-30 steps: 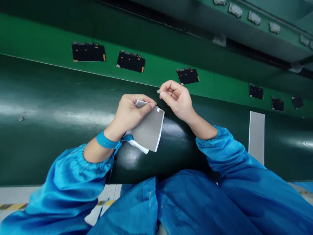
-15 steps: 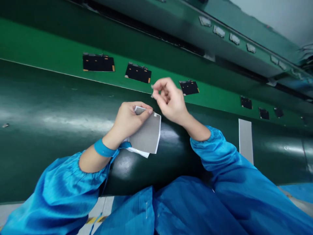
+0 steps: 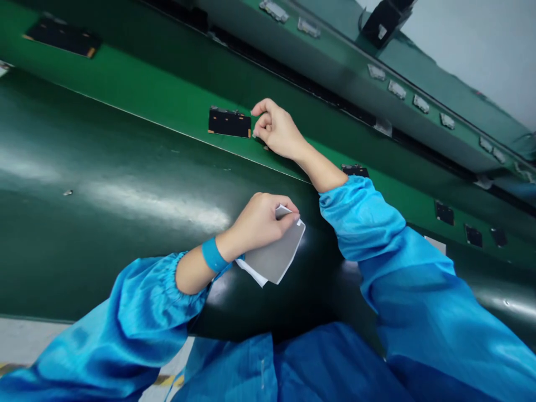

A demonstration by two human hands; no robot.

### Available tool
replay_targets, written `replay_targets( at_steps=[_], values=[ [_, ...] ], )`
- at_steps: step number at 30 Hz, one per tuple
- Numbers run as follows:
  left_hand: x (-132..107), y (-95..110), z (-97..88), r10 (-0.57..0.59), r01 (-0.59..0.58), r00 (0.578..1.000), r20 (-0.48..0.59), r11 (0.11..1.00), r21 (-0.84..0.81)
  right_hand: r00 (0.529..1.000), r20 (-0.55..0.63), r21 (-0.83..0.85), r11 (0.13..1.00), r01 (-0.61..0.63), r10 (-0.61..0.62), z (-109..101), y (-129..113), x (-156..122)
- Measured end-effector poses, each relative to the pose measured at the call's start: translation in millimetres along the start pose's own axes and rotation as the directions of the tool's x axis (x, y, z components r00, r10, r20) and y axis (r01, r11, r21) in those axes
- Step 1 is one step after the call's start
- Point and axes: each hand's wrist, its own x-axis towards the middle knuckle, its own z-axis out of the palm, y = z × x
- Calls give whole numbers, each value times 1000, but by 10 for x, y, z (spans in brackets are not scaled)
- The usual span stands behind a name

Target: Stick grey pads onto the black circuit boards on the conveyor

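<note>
My left hand [image 3: 268,223] pinches a small stack of grey sheets [image 3: 274,259] with white edges between thumb and fingers. A small white mark [image 3: 299,222] shows at the top corner of the upper sheet. A blue band [image 3: 214,255] circles my left wrist. Farther forward, over the bright green strip, my right hand [image 3: 278,128] has its thumb and index finger curved and apart, with nothing visible between them. Its fingertips are just right of a flat black board [image 3: 229,123] with orange corners. A tiny tan bit [image 3: 266,148] shows below that hand.
More black boards lie along the green strip [image 3: 138,106], one at far left [image 3: 62,38] and several to the right [image 3: 444,213]. Several small metallic parts [image 3: 397,89] line the raised ledge behind. A pale sheet [image 3: 435,244] lies partly behind my right sleeve.
My right hand has moved forward from near the sheets to beside a black board. My left hand still holds the sheets, now lower and farther right in view. The view itself has shifted.
</note>
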Motion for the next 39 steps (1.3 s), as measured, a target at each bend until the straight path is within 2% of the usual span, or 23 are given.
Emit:
replay_targets(
  at_steps=[5,9,12,19,28,33,39],
  values=[
    [-41,23,18,46,-46,998,52,999,5,990,140,-38,999,18,-13,204,-348,378],
    [-50,65,2,63,-63,997,54,998,-4,972,224,-48,995,86,-73,318,-354,492],
    [-47,73,9,63,-63,996,62,998,7,964,236,-49,990,135,-120,316,-283,464],
    [-51,64,27,59,-62,995,79,998,31,971,205,-104,983,150,-127,284,-199,381],
    [-49,53,25,52,-55,995,87,998,34,947,240,-141,958,250,-212,181,1,319],
    [-48,47,30,46,-49,996,83,998,39,957,228,-241,942,233,-178,134,-78,172],
    [-52,45,25,44,-47,995,90,998,32,980,186,-421,896,138,-63,130,-226,-39]
  ],
)
